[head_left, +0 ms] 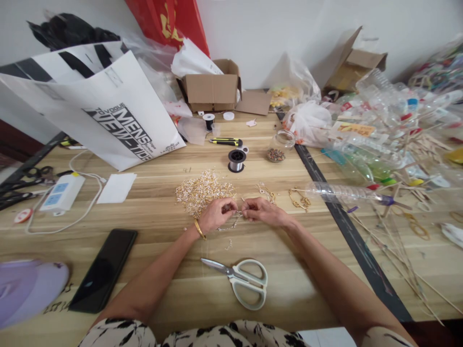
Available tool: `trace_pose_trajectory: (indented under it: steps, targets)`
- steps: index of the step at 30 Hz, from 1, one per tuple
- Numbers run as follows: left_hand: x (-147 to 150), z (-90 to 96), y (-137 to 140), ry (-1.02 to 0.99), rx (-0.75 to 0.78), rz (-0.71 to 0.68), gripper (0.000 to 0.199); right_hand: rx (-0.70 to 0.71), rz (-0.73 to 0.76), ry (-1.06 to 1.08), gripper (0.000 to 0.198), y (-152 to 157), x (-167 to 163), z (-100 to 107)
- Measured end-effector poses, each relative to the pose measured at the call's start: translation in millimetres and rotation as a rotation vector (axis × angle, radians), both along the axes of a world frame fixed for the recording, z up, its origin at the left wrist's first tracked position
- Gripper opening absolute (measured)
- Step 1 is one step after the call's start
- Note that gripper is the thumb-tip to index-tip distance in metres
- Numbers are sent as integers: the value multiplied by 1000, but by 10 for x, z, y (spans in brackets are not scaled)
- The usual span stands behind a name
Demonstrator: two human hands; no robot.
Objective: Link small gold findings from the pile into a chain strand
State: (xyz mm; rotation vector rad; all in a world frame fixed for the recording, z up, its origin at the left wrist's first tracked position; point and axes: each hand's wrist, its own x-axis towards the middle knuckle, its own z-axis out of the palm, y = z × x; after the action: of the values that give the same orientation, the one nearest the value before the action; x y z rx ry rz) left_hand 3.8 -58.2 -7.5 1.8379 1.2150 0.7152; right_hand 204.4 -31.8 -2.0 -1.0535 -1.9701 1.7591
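Note:
My left hand (219,213) and my right hand (262,211) meet over the wooden table, fingertips pinched and nearly touching. Between them shows a thin strand of small silvery beads (236,223), which loops down toward the tabletop below my left hand. Both pinches close on this strand, though the fingers hide its ends. Right behind my left hand spreads a heap of tiny gold and clear beads (202,190). A short bit of beaded strand (228,245) lies nearer me. White-handled scissors (249,283) rest in front, blades pointing left.
A wire spool (237,161), a yellow-black utility knife (226,141) and a glass jar of beads (278,153) stand beyond my hands. Gold bracelets (300,199) lie to the right, before piled plastic bottles (361,154). A phone (104,270) and a white paper bag (108,106) are left.

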Motion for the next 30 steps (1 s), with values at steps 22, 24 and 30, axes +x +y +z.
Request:
trace_pose_trajectory:
  steps: [22,24,30]
  targets:
    - [8,-4,-5,-115,104,-60,4,-216,7,176,22,22,-21,-34]
    - [9,-6,-6,-124,99,-64,5,-214,15,168,22,22,-21,-33]
    - [17,-15,-14,-137,100,-63,5,-194,22,181,22,20,-24,-29]
